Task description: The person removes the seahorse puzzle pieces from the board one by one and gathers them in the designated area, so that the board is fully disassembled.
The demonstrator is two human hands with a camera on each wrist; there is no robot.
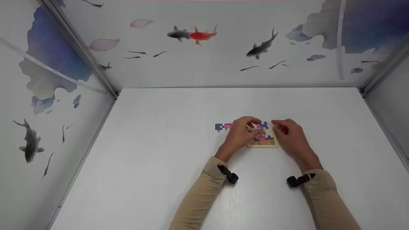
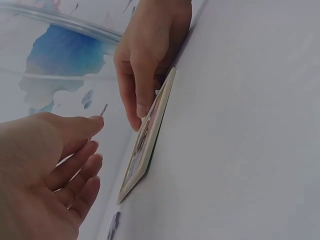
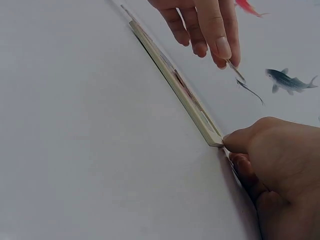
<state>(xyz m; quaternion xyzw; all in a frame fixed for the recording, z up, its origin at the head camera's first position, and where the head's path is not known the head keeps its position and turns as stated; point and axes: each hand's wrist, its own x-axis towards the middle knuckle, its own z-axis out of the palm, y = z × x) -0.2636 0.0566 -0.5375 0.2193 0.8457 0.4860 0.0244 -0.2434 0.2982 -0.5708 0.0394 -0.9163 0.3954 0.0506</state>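
- The left hand was raised over the left part of the board, its thumb and forefinger pinched together on a thin piece; its other fingers were loosely bent.
- That piece was held up off the board, tilted and seen nearly edge-on from both wrists.
- The right hand was at the board's right side, its fingers bent, thumb and forefinger gripping the rim near the far right corner.
- The board lay flat on the white table, right of the table's middle and between the two hands.
- Inside its pale rim were coloured pieces: blue ones near the far edge, pink in the middle, green and orange along the near edge; a pale patch showed toward the right.
- Two loose pieces, one blue and one pink, lay side by side on the table, just left of the left hand, which may have hidden more.
- Both arms wore tan sleeves, with a black strap at each cuff.
- Behind the table, the wall bore dark fish, a red fish, pink petals and a blue-violet leaf shape.
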